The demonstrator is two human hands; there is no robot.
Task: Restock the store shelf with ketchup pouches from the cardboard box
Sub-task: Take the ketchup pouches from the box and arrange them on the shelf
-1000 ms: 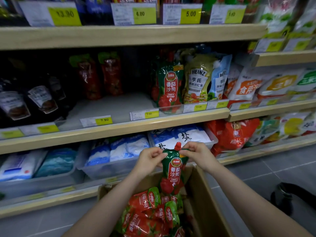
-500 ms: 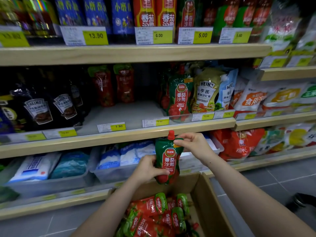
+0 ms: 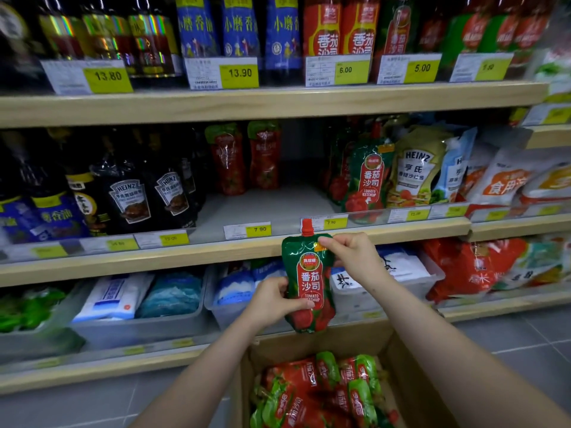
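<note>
Restocking is judged early-stage. 1 ketchup pouch (image 3: 310, 282) is held upright above the cardboard box (image 3: 398, 359), just below the middle shelf (image 3: 216, 251): its lower side is gripped by the left hand (image 3: 272, 299), its top corner pinched by the right hand (image 3: 352, 257). Many pouches (image 3: 321, 390) are left in the box. A bare gap (image 3: 262, 208) is seen beside the shelved pouches (image 3: 364, 183).

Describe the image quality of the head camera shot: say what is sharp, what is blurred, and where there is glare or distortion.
Head view: the held ketchup pouch and both hands, left hand and right hand, are fairly sharp; the top-shelf bottles and right edge smear with motion blur; the shelf boards bow from wide-angle distortion; glare streaks the dark Heinz pouches; the middle shelf's back is dim.
</note>
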